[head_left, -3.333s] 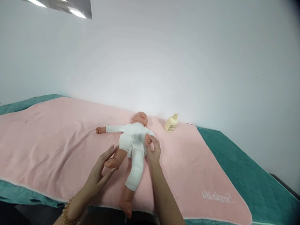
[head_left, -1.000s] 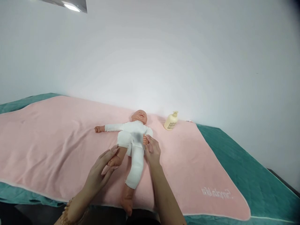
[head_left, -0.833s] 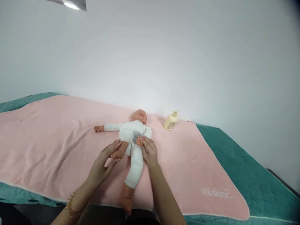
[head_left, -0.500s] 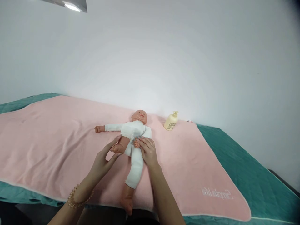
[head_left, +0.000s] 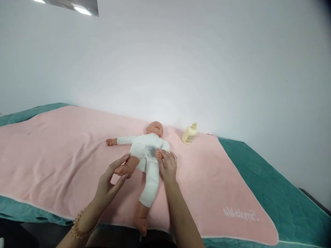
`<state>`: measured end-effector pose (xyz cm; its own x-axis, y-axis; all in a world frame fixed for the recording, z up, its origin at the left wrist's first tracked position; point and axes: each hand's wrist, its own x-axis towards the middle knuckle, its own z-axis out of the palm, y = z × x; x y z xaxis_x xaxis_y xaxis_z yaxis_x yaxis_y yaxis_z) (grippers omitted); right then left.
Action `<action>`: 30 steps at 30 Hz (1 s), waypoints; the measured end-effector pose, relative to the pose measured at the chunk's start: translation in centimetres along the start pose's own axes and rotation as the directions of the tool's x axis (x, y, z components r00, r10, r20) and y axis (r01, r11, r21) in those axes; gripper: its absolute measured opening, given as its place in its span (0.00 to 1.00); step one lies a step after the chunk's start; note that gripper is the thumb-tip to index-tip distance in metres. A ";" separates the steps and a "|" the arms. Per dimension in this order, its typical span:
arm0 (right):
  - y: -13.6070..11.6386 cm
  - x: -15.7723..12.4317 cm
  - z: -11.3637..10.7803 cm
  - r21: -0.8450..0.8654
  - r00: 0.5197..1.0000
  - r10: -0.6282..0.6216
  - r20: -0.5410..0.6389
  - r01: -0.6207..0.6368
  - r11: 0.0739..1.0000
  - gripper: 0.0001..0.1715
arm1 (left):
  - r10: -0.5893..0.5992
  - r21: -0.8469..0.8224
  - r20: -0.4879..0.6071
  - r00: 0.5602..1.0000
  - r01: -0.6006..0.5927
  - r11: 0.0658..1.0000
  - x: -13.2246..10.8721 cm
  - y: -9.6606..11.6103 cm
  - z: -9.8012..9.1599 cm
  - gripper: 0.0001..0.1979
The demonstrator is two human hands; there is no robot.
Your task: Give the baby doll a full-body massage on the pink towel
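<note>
A baby doll with a white cloth body lies on its back on a pink blanket, head toward the wall. My left hand is closed around the doll's bare foot, thumb below and fingers above; that leg is bent up. The doll's hand is held between the thumb and fingers of my right hand, beside its belly. A grey patch shows on the cloth belly. The doll's other leg stretches toward me, its foot at the blanket's near edge.
A pale yellow pump bottle stands on the blanket to the right of the doll's head. Under the blanket lies a green quilted cover. A white wall rises directly behind. A lamp hangs at the upper left.
My left hand has drawn the doll's foot left and toward me. My right hand has moved the doll's hand to the right, away from the foot, uncovering the grey patch on the belly.
</note>
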<state>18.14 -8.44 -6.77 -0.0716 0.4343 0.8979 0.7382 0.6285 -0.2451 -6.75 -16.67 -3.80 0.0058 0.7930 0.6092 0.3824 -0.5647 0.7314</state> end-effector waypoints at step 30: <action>2.5 -0.9 -1.8 0.365 0.413 0.851 -0.324 -0.775 0.515 0.37 | 0.191 0.306 0.086 0.978 -0.209 0.929 -10.1 -3.3 -2.5 0.23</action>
<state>21.30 -8.41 -7.54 0.8159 0.5056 0.2804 0.1906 0.2227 -0.9561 -10.36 -23.44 -11.61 0.1585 0.6869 0.7092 0.6368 -0.6201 0.4583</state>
